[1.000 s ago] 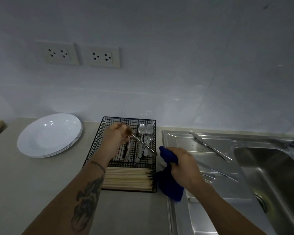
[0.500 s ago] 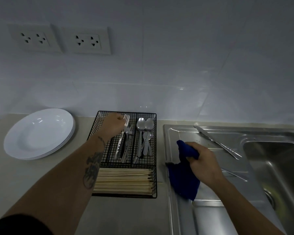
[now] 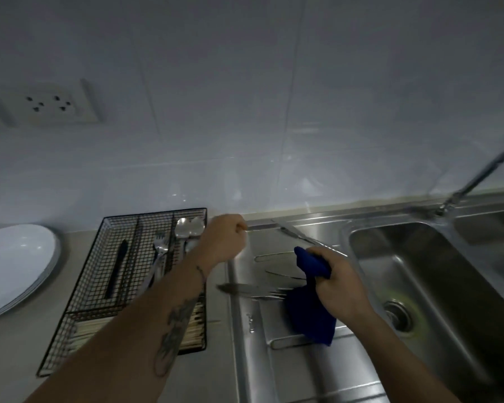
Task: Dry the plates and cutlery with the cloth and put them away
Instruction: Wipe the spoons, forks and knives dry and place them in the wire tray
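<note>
Blue cloth (image 3: 312,309) is bunched in my right hand (image 3: 336,282), fingers curled tight round its top while the rest hangs down onto the steel drainboard (image 3: 303,370); that hand sits over the drainboard, just left of the sink basin (image 3: 419,286); my left hand (image 3: 223,242) hovers near the drainboard's back left corner, fingers curled in, and I cannot tell whether anything is held in it, the blur is too heavy; close by it, a knife (image 3: 296,235) lies along the drainboard's back edge; nearer me, a second knife (image 3: 239,288) and a fork (image 3: 269,295) lie on the drainboard, just beside the hanging cloth; a thinner piece of cutlery above them is too faint to name; moving left, the black wire tray (image 3: 122,318) stands on the counter, with spoons (image 3: 188,228) and forks (image 3: 159,257) in its back compartments, a dark-handled utensil (image 3: 118,267) further left, and pale chopsticks (image 3: 85,333) across the front section; beyond that, white plates (image 3: 15,263) sit stacked at the far left; a tap (image 3: 483,175) rises behind the basin, and a wall socket (image 3: 45,104) shows on the tiles.
</note>
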### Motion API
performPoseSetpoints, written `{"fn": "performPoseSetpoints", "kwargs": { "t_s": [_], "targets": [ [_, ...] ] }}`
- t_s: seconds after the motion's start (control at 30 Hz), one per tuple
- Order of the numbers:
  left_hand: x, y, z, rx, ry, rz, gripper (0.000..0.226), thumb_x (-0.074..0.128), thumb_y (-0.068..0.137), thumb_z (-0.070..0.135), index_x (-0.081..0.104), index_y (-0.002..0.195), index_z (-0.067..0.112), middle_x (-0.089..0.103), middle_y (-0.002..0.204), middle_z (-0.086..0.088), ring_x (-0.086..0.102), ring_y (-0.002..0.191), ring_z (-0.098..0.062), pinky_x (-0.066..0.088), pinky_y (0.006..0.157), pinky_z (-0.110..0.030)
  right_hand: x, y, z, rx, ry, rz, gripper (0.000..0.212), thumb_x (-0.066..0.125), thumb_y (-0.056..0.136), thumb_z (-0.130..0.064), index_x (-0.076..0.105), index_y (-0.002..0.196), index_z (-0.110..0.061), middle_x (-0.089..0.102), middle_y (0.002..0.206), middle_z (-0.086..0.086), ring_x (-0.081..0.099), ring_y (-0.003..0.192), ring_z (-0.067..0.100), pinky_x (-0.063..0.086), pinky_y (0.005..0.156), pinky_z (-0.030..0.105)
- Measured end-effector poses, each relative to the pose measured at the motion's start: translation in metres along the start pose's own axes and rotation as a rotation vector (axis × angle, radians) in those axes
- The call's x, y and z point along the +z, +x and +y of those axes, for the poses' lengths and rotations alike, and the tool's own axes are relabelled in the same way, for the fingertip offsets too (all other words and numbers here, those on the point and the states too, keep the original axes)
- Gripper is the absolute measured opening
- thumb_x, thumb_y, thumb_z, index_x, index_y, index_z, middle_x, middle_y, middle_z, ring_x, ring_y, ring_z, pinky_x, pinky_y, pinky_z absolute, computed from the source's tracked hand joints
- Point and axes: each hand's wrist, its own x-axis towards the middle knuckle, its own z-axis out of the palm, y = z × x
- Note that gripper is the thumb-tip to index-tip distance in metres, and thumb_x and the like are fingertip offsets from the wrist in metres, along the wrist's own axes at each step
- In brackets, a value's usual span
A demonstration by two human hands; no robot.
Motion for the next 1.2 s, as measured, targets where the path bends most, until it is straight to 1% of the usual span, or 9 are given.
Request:
{"fn": "performPoseSetpoints", "kwargs": {
  "t_s": [0.1,0.23,0.3,0.47,0.6,0.77,0.93,1.1,1.2],
  "targets": [
    [0.042,0.011,0.035,0.025,0.003,-0.065,0.028,0.050,0.094,0.016,0.071,0.113,0.018,0.068,0.118,0.000,0.062,0.103,-0.016,0.048,0.089,-0.026,-0.016,-0.001,0.007,-0.047,-0.135,0.029,0.064,0.055,0.073,0.013,0.064,0.125,-0.024,0.062,0.114,-0.004,0.056,0.097,0.009,0.033,0.076,-0.001],
    [0.084,0.023,0.059,0.113,0.045,-0.101,0.034,0.047,0.095,0.012,0.067,0.121,0.021,0.059,0.126,0.001,0.055,0.107,-0.015,0.040,0.090,-0.024,-0.038,0.003,0.020,-0.054,-0.237,0.026,0.067,0.052,0.070,0.008,0.062,0.127,-0.025,0.058,0.120,0.000,0.055,0.101,0.018,0.037,0.083,0.016],
    [0.099,0.030,0.061,0.166,0.078,-0.124,0.036,0.047,0.093,0.011,0.066,0.123,0.022,0.056,0.128,0.003,0.052,0.116,-0.017,0.036,0.090,-0.022,-0.046,0.007,0.028,-0.069,-0.258,0.017,0.066,0.052,0.068,0.007,0.063,0.124,-0.027,0.059,0.118,-0.003,0.055,0.097,0.015,0.036,0.079,0.013],
    [0.123,0.046,0.059,0.134,0.158,-0.053,0.026,0.049,0.094,0.016,0.063,0.116,0.021,0.051,0.121,0.004,0.047,0.111,-0.017,0.042,0.091,-0.029,-0.061,0.013,0.053,0.015,-0.247,-0.003,0.068,0.054,0.069,0.009,0.063,0.125,-0.029,0.050,0.112,-0.013,0.048,0.096,0.007,0.027,0.077,-0.001],
    [0.132,0.059,0.058,0.278,0.268,0.037,0.026,0.055,0.088,0.011,0.064,0.112,0.017,0.052,0.113,0.000,0.046,0.105,-0.022,0.042,0.090,-0.036,-0.067,0.022,0.068,0.050,-0.206,-0.004,0.068,0.053,0.070,0.010,0.063,0.125,-0.028,0.056,0.116,-0.007,0.050,0.098,0.009,0.033,0.082,0.010],
    [0.139,0.076,0.069,0.387,0.403,-0.133,0.026,0.059,0.084,0.013,0.065,0.106,0.025,0.052,0.116,0.009,0.040,0.116,-0.017,0.029,0.099,-0.032,-0.070,0.031,0.075,0.076,-0.189,-0.010,0.066,0.054,0.071,0.008,0.063,0.124,-0.030,0.058,0.115,-0.003,0.050,0.097,0.012,0.035,0.082,0.019],
    [0.134,0.077,0.064,0.456,0.509,-0.144,0.021,0.059,0.081,0.013,0.061,0.097,0.025,0.056,0.106,0.008,0.047,0.106,-0.017,0.028,0.089,-0.031,-0.069,0.031,0.077,0.100,-0.175,-0.023,0.067,0.053,0.074,0.008,0.060,0.127,-0.031,0.056,0.118,-0.003,0.047,0.098,0.011,0.034,0.084,0.019],
    [0.130,0.064,0.052,0.567,0.528,-0.084,0.017,0.066,0.077,0.010,0.064,0.090,0.020,0.062,0.096,0.005,0.055,0.094,-0.021,0.036,0.084,-0.033,-0.066,0.025,0.073,0.089,-0.173,-0.020,0.067,0.053,0.073,0.008,0.061,0.126,-0.033,0.056,0.116,-0.005,0.047,0.098,0.010,0.031,0.078,0.010],
    [0.127,0.054,0.051,0.576,0.550,-0.136,0.013,0.062,0.083,0.018,0.064,0.094,0.023,0.061,0.101,0.008,0.051,0.099,-0.018,0.035,0.090,-0.033,-0.064,0.022,0.071,0.102,-0.176,-0.021,0.067,0.053,0.072,0.007,0.061,0.126,-0.033,0.056,0.118,-0.004,0.048,0.099,0.011,0.035,0.084,0.018]
  ]
}}
